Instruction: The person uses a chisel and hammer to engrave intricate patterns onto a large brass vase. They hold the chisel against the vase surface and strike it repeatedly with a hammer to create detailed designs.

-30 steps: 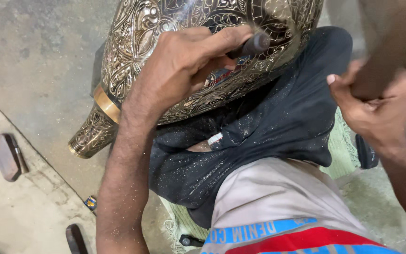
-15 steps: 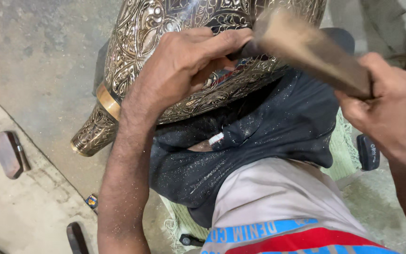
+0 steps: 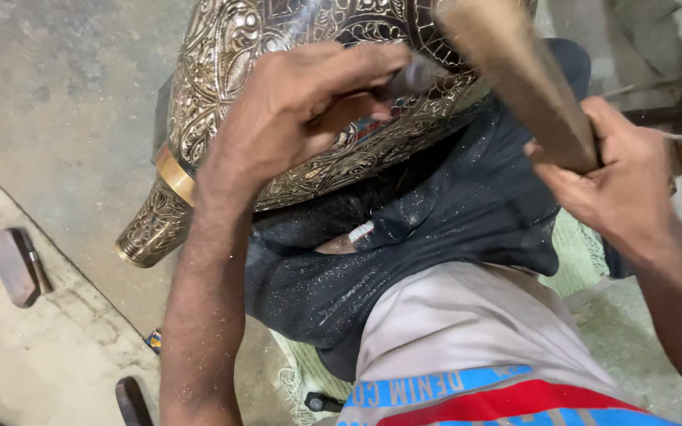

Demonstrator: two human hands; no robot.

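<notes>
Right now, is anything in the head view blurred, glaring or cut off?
Head view: the wooden mallet in the right hand is motion-blurred; the punch tip under the left hand is smeared too; glare streaks the engraved brass vessel, cropped at the top; floor evenly lit.

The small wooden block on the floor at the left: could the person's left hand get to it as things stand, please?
Probably not at once: the left hand is closed on a chisel against the engraved brass vase, while the wooden block lies apart on open floor.
</notes>
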